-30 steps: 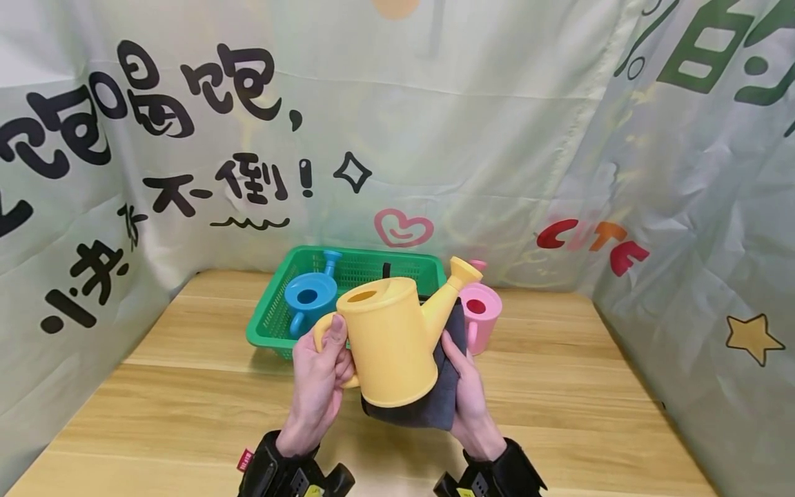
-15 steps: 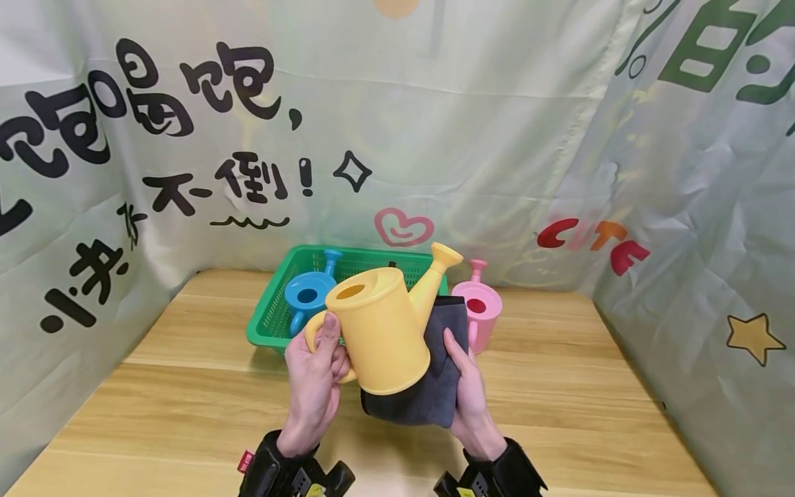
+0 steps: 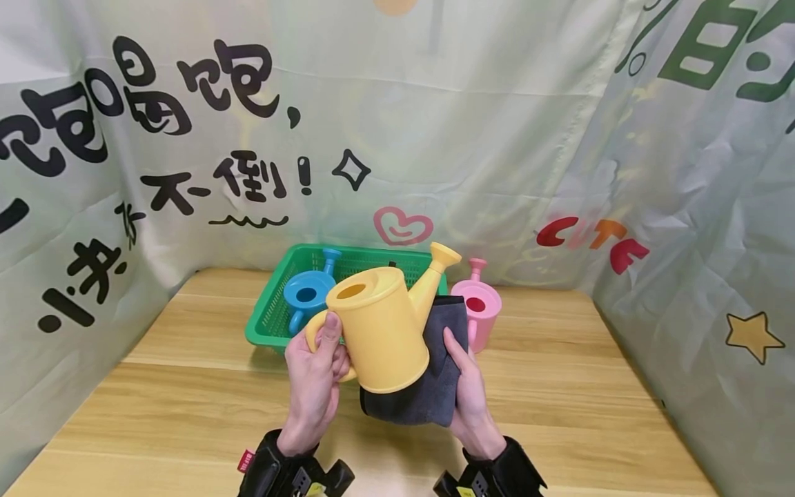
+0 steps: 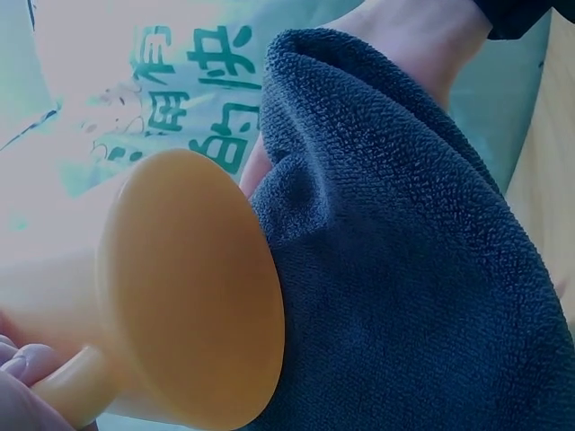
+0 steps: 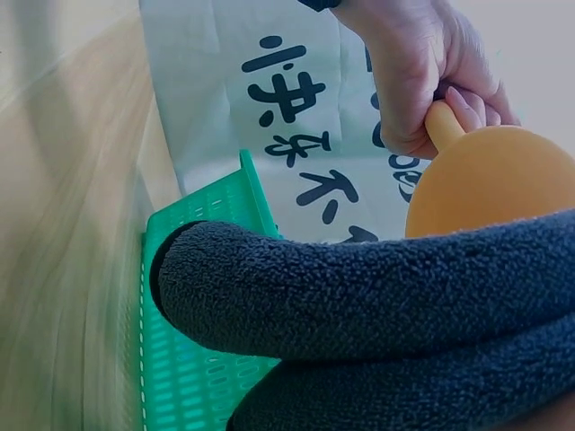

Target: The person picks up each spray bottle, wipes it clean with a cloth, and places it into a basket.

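Note:
My left hand [image 3: 314,386] grips the handle of a yellow watering can [image 3: 380,338], holding it raised and slightly tilted above the table. Its spout points up to the right. With my right hand [image 3: 470,400] I hold a folded dark grey cloth [image 3: 444,386], thumb on the near face and the other fingers hidden behind it. The cloth stands behind and to the right of the can. In the left wrist view, the can's round base [image 4: 193,296] lies against or very near the terry cloth [image 4: 395,242]; whether they touch I cannot tell.
Behind the hands a green plastic basket [image 3: 263,331] stands on the wooden table [image 3: 186,414], with a blue watering can [image 3: 308,293] inside. A pink watering can [image 3: 487,310] stands right of the basket. A printed fabric backdrop [image 3: 484,138] rises behind the table.
Over the last second the yellow watering can has moved a little up and left, uncovering more of the cloth. During the last half second both hands stay nearly still.

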{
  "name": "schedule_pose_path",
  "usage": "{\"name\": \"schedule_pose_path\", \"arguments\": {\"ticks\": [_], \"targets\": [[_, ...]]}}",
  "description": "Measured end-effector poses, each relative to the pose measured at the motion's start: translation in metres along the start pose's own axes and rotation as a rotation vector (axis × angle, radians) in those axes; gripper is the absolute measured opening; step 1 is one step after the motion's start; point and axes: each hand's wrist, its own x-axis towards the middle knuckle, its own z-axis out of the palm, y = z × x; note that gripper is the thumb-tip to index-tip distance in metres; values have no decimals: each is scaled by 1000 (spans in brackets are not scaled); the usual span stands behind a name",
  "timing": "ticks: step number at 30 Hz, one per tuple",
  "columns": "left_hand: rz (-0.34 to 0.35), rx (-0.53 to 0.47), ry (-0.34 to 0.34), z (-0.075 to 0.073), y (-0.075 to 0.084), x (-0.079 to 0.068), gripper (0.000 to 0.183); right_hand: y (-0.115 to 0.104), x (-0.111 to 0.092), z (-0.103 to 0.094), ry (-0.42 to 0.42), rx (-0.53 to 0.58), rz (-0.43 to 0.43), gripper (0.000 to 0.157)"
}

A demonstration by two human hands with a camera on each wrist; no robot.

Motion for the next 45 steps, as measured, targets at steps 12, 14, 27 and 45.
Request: {"name": "schedule_pose_path", "arguments": {"ticks": [12, 14, 27, 45], "targets": [[-28, 37, -3, 3, -2, -4, 30, 4, -1, 1, 103, -36, 24, 49], [-27, 39, -2, 3, -1, -5, 30, 4, -1, 1, 110, -39, 27, 49], [-25, 47, -9, 3, 0, -5, 28, 5, -1, 1, 91, -46, 17, 49], [-24, 40, -17, 2, -1, -6, 26, 6, -3, 0, 82, -49, 7, 48]]}}
